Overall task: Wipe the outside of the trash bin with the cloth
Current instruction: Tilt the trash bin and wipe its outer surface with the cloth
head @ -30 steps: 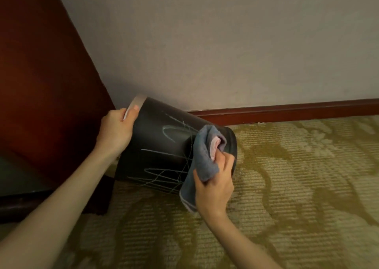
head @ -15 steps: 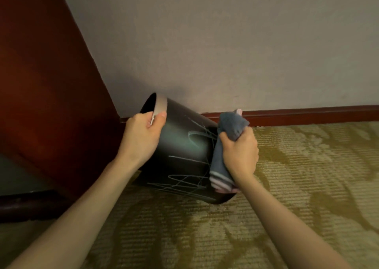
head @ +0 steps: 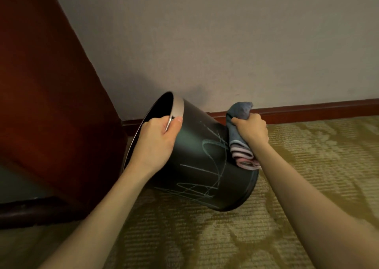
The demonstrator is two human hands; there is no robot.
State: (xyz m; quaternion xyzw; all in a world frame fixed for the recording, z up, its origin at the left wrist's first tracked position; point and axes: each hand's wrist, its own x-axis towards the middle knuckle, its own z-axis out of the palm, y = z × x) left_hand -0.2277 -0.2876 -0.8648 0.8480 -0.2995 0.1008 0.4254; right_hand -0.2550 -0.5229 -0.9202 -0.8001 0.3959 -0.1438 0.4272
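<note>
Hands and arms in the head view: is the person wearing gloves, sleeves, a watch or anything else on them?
Nothing is worn. The left hand and right hand are bare, with no gloves, and no rings show. Both forearms are uncovered as far as the frame's bottom edge, so no sleeve cuffs show. Neither wrist carries a watch, band or marking.

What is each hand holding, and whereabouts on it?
Left hand grips the trash bin by its rim. Right hand clutches the bunched cloth around its middle.
</note>
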